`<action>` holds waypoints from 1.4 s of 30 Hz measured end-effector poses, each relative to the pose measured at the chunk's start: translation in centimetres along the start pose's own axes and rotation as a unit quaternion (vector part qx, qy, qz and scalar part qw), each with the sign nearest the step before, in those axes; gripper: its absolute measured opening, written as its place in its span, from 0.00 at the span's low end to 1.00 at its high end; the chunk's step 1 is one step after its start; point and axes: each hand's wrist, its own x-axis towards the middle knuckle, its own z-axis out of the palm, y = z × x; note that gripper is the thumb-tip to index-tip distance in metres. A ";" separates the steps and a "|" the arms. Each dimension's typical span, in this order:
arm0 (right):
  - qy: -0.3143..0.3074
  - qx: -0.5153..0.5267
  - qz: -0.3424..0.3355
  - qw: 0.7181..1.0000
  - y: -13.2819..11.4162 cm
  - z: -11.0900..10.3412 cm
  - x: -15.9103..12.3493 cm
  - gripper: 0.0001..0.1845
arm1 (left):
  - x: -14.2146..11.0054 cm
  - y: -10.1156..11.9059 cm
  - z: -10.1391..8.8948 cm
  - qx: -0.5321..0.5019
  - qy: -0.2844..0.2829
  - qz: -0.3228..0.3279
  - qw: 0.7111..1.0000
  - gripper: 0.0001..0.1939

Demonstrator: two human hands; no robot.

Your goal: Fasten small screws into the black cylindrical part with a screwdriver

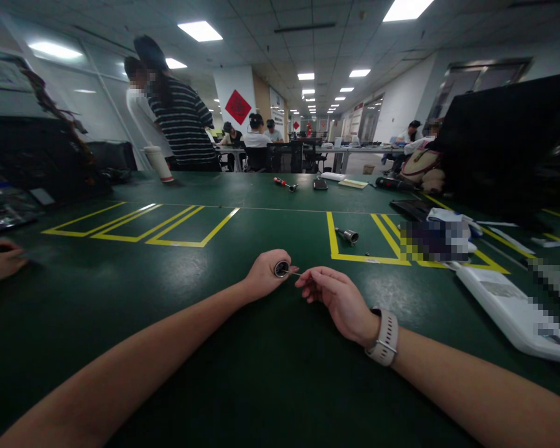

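My left hand (261, 277) is closed round a small round metal cup-shaped part (281, 268), its open end turned to the right. My right hand (338, 298), with a pale watch strap at the wrist, pinches a thin metal rod (293, 272) between thumb and fingertips. The rod's far end reaches into the mouth of the part; what it touches inside is too small to tell. Beyond my right hand, a similar metal part with a stem (350, 236) lies on its side within a yellow taped outline. A tiny dark piece (367, 254) sits near it.
Yellow tape (177, 244) marks the green table (242, 386). Farther back lie a red-handled tool (280, 182) and a black phone-like object (320, 185). A white device (513, 311) and a dark monitor (513, 143) stand right. Another person's hand (0, 261) rests left, near a cup (158, 163).
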 end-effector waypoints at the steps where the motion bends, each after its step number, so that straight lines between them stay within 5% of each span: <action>1: 0.002 0.001 0.001 1.000 0.0 0.0 0.0 0.10 | 0.0 0.0 0.0 0.008 -0.009 0.005 1.000 0.13; 21: 0.080 -0.066 -0.045 0.994 0.2 -0.1 0.0 0.10 | 0.1 -0.1 0.1 0.156 -0.107 0.050 0.981 0.07; 31: 0.111 -0.110 -0.068 0.985 0.3 -0.4 -0.1 0.12 | 0.1 0.1 0.0 0.179 -0.121 0.022 0.976 0.05; 42: 0.015 -0.156 -0.064 0.986 0.3 -0.1 -0.3 0.11 | 0.2 0.0 0.0 0.143 -0.090 0.035 0.985 0.08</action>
